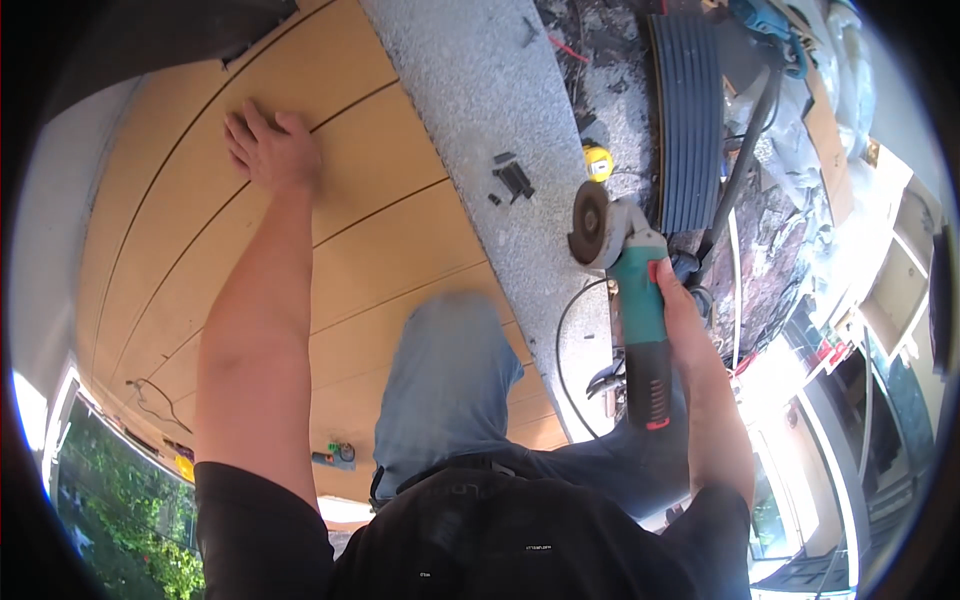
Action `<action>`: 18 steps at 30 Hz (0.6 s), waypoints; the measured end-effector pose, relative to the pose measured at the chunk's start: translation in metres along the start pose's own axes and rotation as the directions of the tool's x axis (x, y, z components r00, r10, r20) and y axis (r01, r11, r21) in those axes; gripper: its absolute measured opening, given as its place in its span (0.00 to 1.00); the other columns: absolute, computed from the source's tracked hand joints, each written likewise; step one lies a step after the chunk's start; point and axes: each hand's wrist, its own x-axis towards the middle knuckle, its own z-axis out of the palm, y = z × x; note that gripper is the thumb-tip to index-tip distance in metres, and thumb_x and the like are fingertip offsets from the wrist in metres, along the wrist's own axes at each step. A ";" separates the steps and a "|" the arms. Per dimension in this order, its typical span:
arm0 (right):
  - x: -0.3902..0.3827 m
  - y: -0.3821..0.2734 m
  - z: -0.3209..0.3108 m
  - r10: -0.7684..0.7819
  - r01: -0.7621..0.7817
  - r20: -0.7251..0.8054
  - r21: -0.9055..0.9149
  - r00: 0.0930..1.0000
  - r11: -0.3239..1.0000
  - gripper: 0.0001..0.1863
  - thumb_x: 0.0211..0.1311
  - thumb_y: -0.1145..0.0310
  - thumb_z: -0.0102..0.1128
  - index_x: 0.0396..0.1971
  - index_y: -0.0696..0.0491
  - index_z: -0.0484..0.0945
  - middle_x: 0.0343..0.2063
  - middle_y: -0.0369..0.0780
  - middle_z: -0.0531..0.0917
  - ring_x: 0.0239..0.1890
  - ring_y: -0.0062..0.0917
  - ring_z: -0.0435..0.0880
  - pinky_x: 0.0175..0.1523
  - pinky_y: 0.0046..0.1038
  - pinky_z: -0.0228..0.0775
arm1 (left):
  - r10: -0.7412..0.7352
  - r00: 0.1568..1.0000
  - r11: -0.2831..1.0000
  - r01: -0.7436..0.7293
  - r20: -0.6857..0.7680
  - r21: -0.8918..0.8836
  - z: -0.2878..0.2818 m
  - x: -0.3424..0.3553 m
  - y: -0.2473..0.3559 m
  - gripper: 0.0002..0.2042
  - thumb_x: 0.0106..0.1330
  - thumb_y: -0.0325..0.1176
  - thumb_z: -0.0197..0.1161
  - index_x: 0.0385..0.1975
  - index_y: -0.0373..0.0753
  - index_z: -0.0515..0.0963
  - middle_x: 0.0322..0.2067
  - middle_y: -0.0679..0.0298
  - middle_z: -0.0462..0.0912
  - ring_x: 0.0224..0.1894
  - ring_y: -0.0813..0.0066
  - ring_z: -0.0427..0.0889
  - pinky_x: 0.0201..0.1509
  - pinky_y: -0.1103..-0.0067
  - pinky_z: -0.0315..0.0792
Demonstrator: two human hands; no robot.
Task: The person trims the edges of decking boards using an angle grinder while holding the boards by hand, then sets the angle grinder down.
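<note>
My left hand [268, 148] rests with fingers spread on a tan plank floor [370, 150], close to one of the dark grooves between boards. In my right hand [682, 315] is a green and black angle grinder [645, 300], held by its body with the thumb near a red switch. The grinder's brown disc [592, 224] faces left, above the grey speckled strip [470, 110] along the planks' edge. Whether the disc is turning I cannot tell. My bent knee [450, 340], in blue jeans, is over the boards.
Small dark offcuts [514, 180] lie on the speckled strip. Beyond the grinder are a yellow tape measure [597, 163] and a grey ribbed panel [686, 120]. A blue power tool [765, 20] sits far right. A black cable [562, 340] loops below the disc.
</note>
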 end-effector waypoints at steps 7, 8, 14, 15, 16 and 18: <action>0.010 -0.033 -0.014 -0.359 0.295 0.138 0.346 0.923 0.891 0.33 0.69 0.42 0.61 0.59 0.55 0.70 0.38 0.43 0.83 0.34 0.32 0.86 0.38 0.36 0.82 | -0.036 0.999 0.991 0.033 0.026 0.129 0.003 0.000 0.008 0.31 0.75 0.50 0.42 0.76 0.47 0.59 0.79 0.55 0.52 0.81 0.58 0.47 0.81 0.59 0.40; 0.015 -0.040 -0.010 -0.374 0.302 0.164 0.347 0.913 0.888 0.33 0.69 0.42 0.61 0.59 0.55 0.70 0.38 0.43 0.83 0.34 0.32 0.86 0.38 0.36 0.82 | -0.038 0.999 0.990 0.038 -0.005 0.134 0.001 0.003 0.004 0.31 0.75 0.50 0.42 0.76 0.47 0.59 0.79 0.55 0.52 0.81 0.58 0.47 0.81 0.59 0.40; 0.044 -0.087 0.001 -0.403 0.299 0.297 0.339 0.866 0.892 0.36 0.62 0.47 0.69 0.63 0.53 0.69 0.45 0.43 0.83 0.42 0.30 0.85 0.46 0.33 0.81 | -0.028 1.000 0.984 0.029 -0.010 0.177 -0.003 0.003 -0.004 0.31 0.75 0.49 0.44 0.76 0.47 0.59 0.78 0.55 0.52 0.80 0.57 0.48 0.81 0.59 0.42; 0.063 -0.092 -0.011 -0.318 0.268 0.250 0.213 0.915 0.939 0.35 0.60 0.51 0.70 0.61 0.56 0.70 0.44 0.44 0.84 0.43 0.32 0.86 0.48 0.34 0.82 | -0.015 1.000 0.988 0.017 -0.013 0.156 0.000 0.003 -0.001 0.31 0.75 0.49 0.44 0.76 0.46 0.60 0.78 0.55 0.53 0.80 0.57 0.48 0.81 0.59 0.42; 0.082 -0.091 -0.023 -0.313 0.262 0.272 0.209 0.910 0.942 0.35 0.60 0.51 0.70 0.61 0.56 0.70 0.44 0.44 0.84 0.43 0.32 0.86 0.48 0.34 0.82 | -0.005 1.000 0.989 0.007 -0.015 0.148 0.000 0.001 -0.001 0.30 0.75 0.49 0.45 0.76 0.46 0.60 0.78 0.55 0.53 0.80 0.57 0.48 0.81 0.59 0.42; 0.116 -0.096 -0.032 -0.271 0.251 0.193 0.118 0.943 0.961 0.34 0.59 0.53 0.69 0.60 0.57 0.71 0.43 0.45 0.84 0.43 0.32 0.86 0.48 0.34 0.82 | 0.001 0.999 0.990 0.004 -0.034 0.140 0.004 0.004 0.007 0.31 0.74 0.48 0.46 0.76 0.46 0.60 0.78 0.54 0.53 0.81 0.57 0.47 0.81 0.59 0.42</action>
